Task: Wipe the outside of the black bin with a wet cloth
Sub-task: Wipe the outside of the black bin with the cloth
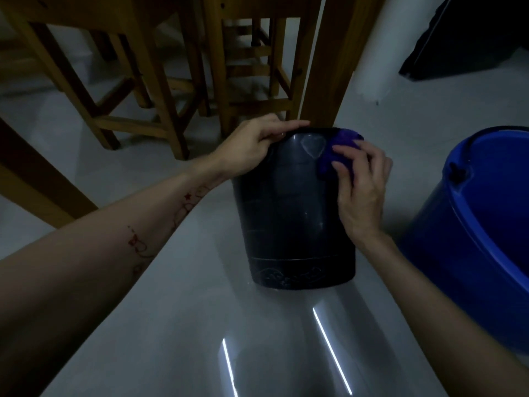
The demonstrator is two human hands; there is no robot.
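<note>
Standing on: the pale glossy floor [177, 325], where the black bin [294, 219] sits upside down, its decorated rim band against the floor and its base uppermost.
Left hand: the left hand [249, 147] curls over the bin's upper left edge, fingers laid along the top and thumb on the side wall, gripping it.
Right hand: the right hand [362, 190] presses a purple cloth [340, 150] against the bin's upper right side, fingers bent and closed around the wad.
Cloth edge: it laps over the top right corner of the bin, touching both the side and the upper edge.
Right of bin: a blue bucket [481, 224] stands near, with a narrow strip of floor between it and the bin, crossed by the right forearm.
Behind bin: a wooden leg [332, 67] rises just beyond the top edge, and wooden stools [160, 81] crowd the far left.
Left of bin: bare floor, spanned above by the left forearm.
Near side: open floor runs toward the viewer, marked by two bright light reflections.
Far right corner: a dark object lies against the wall; what it is cannot be told.
</note>
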